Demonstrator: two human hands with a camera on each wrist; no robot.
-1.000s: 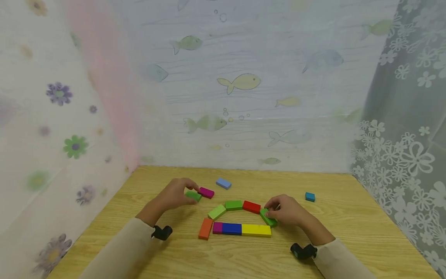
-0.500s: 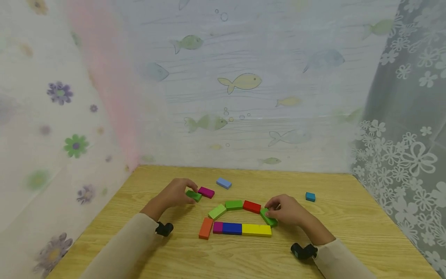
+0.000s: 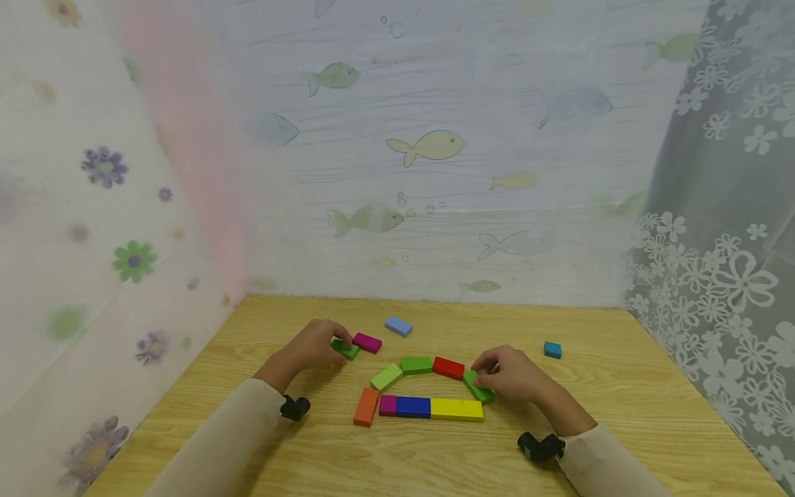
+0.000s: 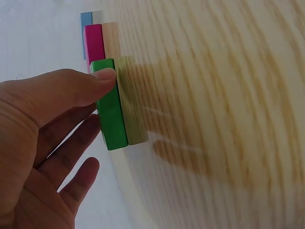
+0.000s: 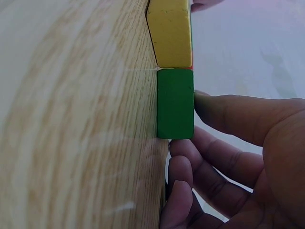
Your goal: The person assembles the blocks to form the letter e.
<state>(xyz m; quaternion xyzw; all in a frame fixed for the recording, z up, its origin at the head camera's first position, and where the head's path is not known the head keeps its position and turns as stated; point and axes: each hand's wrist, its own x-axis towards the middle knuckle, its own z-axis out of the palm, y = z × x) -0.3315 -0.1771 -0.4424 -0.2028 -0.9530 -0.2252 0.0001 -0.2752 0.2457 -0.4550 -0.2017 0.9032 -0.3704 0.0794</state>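
At the table's left, my left hand [image 3: 313, 345] pinches a green block [image 4: 110, 107], its thumb against one edge and its fingers behind. A magenta block [image 3: 368, 343] lies end to end with that green block, and a light blue block [image 3: 398, 326] sits beyond it. My right hand [image 3: 511, 373] holds another green block [image 5: 175, 104] at the right end of an arc. That arc continues leftward through a red block [image 3: 448, 368], a green block [image 3: 416, 366], a light green block [image 3: 387, 377] and an orange block [image 3: 366, 406].
Inside the arc's base runs a straight row: a small magenta block [image 3: 388, 405], a blue block [image 3: 413, 407] and a yellow block [image 3: 456, 410]. A small teal block [image 3: 552, 350] lies off to the right. Patterned sheets hang behind and beside the wooden table [image 3: 435, 462].
My left fingertips have drawn slightly back from the magenta block's end onto the green block, and the left forearm has shifted a little right. The right hand and the blocks stay in place.
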